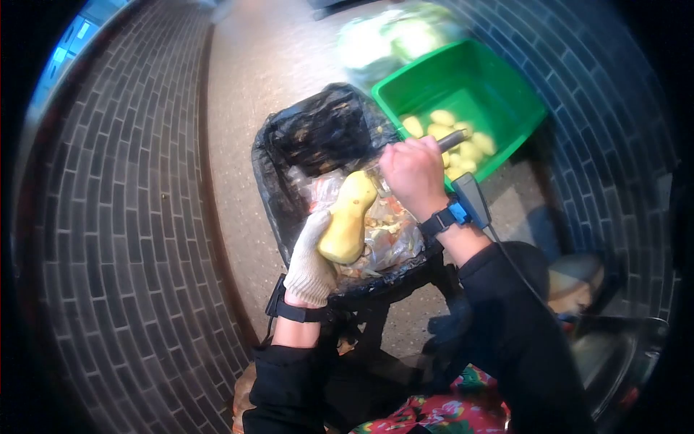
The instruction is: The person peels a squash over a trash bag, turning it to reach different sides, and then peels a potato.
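In a white knitted glove, my left hand [312, 253] is wrapped round a large, knobbly peeled potato [345, 230], its pale yellow flesh showing a few brown spots. My bare right hand [413, 172] is closed on a dark-handled peeling tool [454, 139], whose handle sticks out past the fist to the right. The tool's working end is close to the potato's upper right side, too blurred to tell knife from peeler. Both hands are above a bin lined with a black bag [311, 137], with peelings [387, 228] and clear plastic inside.
Right of the bin stands a green tub [499, 90] holding several peeled potatoes [470, 150]. Behind it is a clear bag of pale green produce [405, 36]. Brick-patterned walls [137, 217] rise on both sides. A metal basin [622, 362] is at lower right.
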Action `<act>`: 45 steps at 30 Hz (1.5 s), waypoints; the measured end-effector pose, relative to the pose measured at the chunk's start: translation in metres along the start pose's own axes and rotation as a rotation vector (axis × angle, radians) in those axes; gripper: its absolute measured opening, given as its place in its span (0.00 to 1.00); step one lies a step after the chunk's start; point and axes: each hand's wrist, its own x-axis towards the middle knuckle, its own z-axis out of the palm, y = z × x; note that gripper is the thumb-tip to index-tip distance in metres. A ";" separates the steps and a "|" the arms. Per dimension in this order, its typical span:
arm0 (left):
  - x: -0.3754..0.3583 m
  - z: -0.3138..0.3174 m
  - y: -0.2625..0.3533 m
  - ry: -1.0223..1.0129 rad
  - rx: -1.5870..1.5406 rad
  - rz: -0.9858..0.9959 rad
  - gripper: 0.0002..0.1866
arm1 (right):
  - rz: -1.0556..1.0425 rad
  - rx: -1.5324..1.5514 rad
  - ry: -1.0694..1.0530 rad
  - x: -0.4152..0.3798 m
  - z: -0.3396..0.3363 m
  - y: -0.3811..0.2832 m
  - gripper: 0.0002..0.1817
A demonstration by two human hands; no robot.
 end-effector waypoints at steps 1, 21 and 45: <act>0.000 0.000 0.000 0.001 0.021 0.001 0.26 | -0.003 -0.008 0.019 -0.001 0.001 0.000 0.18; 0.000 -0.004 0.001 -0.016 0.110 0.060 0.28 | -0.070 0.190 -0.025 0.000 -0.004 -0.029 0.17; 0.005 -0.048 0.040 0.133 0.253 0.342 0.31 | 0.002 0.045 -0.622 -0.070 0.010 -0.018 0.22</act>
